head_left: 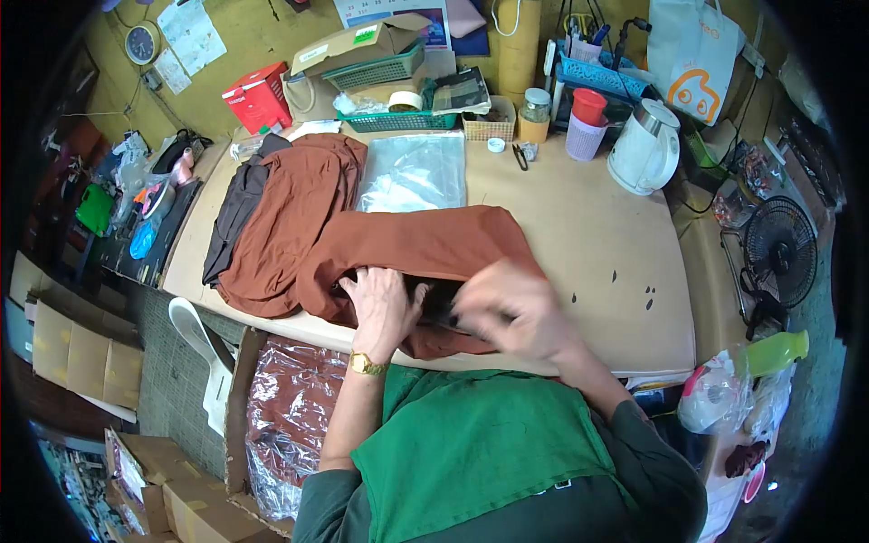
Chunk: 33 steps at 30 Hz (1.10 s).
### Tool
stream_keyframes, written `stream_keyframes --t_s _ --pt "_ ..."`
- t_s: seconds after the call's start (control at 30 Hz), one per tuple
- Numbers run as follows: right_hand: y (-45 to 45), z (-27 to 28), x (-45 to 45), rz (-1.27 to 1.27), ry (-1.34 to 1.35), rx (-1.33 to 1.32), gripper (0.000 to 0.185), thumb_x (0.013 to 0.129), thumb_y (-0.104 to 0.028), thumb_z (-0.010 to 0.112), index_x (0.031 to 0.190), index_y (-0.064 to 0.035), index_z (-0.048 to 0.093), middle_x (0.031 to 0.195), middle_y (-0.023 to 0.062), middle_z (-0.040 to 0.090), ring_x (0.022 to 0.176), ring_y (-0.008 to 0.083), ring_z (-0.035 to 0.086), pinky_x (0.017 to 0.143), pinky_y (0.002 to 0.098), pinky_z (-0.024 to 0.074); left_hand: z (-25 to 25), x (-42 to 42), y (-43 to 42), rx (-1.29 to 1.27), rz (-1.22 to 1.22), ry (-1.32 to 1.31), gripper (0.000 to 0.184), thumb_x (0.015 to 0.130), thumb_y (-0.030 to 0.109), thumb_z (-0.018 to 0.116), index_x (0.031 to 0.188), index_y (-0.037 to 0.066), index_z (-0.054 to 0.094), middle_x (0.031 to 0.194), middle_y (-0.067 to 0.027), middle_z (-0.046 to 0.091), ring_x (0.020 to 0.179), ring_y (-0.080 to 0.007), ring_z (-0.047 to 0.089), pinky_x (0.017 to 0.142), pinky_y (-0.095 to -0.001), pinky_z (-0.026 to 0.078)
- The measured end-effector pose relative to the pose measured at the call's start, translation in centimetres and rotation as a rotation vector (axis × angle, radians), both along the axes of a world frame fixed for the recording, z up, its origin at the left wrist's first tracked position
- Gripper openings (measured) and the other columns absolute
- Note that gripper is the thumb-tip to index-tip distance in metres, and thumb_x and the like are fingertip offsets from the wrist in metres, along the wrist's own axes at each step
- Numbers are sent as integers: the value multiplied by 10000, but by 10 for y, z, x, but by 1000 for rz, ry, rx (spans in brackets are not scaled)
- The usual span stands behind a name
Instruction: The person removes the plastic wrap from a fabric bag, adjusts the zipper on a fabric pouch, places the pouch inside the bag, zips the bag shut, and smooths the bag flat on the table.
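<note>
A reddish-brown garment [425,237] lies spread at the table's front edge, with a dark opening facing me. My left hand [378,300], a gold watch on its wrist, lies at the left of this opening. Its fingers are stretched toward the upper cloth edge, and the thumb points away to the right. Over the right side of the opening is my right hand [518,312], its fingers curled and smeared by motion. Whether it pinches anything is unclear. More brown garments [294,217] are piled on the left, and clear plastic bags [413,172] lie behind.
A box of plastic-wrapped brown garments [294,407] stands below the table's front left. Green baskets [398,119], a glass jar [534,115], small black snips [520,157] and a white kettle [644,147] line the back. A fan [778,253] stands at right.
</note>
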State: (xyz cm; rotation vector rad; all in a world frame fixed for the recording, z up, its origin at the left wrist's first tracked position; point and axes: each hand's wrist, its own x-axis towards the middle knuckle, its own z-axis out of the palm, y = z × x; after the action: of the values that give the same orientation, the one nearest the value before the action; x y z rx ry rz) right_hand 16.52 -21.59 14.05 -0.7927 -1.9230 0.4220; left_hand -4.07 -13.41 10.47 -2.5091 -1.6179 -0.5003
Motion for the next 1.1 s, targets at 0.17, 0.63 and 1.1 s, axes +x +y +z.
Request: stream_keyframes --t_s 0.17,0.63,1.1 --pt "1 -48 60 -646 -160 -642 698 707 -200 846 1285 -48 485 1190 157 542 1125 289 520 970 402 425 -13 2 -6 -420 -282 -345 528 791 297 733 1221 30 583 1259 -184 557 1193 -366 500 991 -507 367" --pt "-48 -7 20 -87 197 -526 441 801 26 714 1205 -26 546 1157 87 598 1145 200 563 942 329 486 -53 15 64 8 -138 -538 527 837 335 668 1278 61 576 1332 -167 547 1259 -333 486 1058 -461 356" --pt "57 -117 -2 -471 -290 -133 424 850 -187 570 1237 -36 487 1305 145 485 1214 319 465 1020 407 373 -40 20 2 -153 -405 -257 473 851 320 637 1239 53 599 1258 -164 590 1192 -346 529 1018 -452 397"
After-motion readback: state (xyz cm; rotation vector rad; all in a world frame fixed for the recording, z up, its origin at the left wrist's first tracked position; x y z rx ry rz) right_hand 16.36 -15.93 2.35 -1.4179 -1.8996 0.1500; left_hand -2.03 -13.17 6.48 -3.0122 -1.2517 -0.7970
